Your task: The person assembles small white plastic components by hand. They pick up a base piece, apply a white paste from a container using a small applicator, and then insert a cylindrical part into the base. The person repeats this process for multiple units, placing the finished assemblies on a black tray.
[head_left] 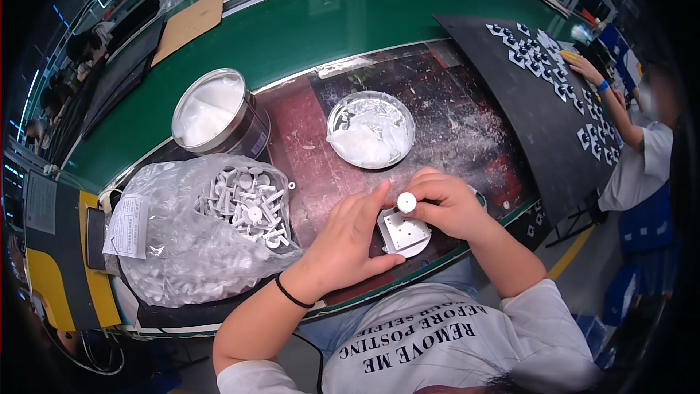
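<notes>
- Nearest of all, a white T-shirt [452,343] with dark lettering fills the lower edge.
- Over on the left, a bulging clear bag [168,266] spills open to show white disc-headed pieces [251,201], its side right by the left forearm.
- Behind it stands a metal tin [251,131] with white contents; a round dish [373,106] sits beyond the hands, film-like white stuff inside.
- Underneath it all, a scuffed dark-red work surface [302,149], green bench [313,33] behind.
- Off to the right, a co-worker's hand [583,67] reaches over a black board [496,80] dotted with small parts.
- And the white square part [412,230]? Right between the two hands, near the surface's front edge.
- Left hand [346,241] half open around its left side, thumb at the near edge; cannot tell whether it grips.
- Right hand [450,208] pinches a white round-topped piece [407,202] just above that part.
</notes>
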`<state>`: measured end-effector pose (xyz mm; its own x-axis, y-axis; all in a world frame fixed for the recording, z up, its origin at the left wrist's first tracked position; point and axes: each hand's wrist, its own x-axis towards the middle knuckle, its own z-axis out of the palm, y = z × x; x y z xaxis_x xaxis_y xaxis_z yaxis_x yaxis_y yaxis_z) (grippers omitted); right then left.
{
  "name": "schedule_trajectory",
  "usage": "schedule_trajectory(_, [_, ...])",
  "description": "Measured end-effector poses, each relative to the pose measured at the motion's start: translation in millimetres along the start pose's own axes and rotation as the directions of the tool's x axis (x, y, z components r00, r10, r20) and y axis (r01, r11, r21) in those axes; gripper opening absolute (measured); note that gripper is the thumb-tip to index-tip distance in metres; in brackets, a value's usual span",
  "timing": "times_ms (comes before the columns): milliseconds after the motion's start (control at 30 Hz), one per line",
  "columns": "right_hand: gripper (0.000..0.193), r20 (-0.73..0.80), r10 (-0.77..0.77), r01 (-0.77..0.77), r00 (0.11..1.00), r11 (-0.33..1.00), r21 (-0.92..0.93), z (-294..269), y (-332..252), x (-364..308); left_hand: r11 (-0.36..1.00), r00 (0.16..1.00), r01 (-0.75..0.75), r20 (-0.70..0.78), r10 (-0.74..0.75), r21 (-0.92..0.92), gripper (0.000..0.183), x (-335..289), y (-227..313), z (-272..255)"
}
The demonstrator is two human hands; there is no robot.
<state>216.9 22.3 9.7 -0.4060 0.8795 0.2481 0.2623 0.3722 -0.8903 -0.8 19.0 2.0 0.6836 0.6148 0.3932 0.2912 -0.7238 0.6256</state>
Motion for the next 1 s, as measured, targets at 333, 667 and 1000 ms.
schedule_trajectory(333, [0.017,0.039,-0.006,0.006,0.999,1.000,0.014,-3,9,-1,0.999,1.000,0.022,0.014,-0.022,-0.029,0.114,-1,-1,0])
schedule_trajectory(667, [0.015,0.070,0.037,-0.044,0.997,0.994,0.097,-4,15,-2,0.999,0.999,0.023,0.023,-0.023,-0.033,0.115,-1,-2,0])
schedule_trajectory(1000, [0.023,0.053,-0.034,0.034,0.998,0.999,-0.011,-5,5,-3,0.999,0.999,0.029,0.035,-0.028,-0.036,0.114,0,0,-1])
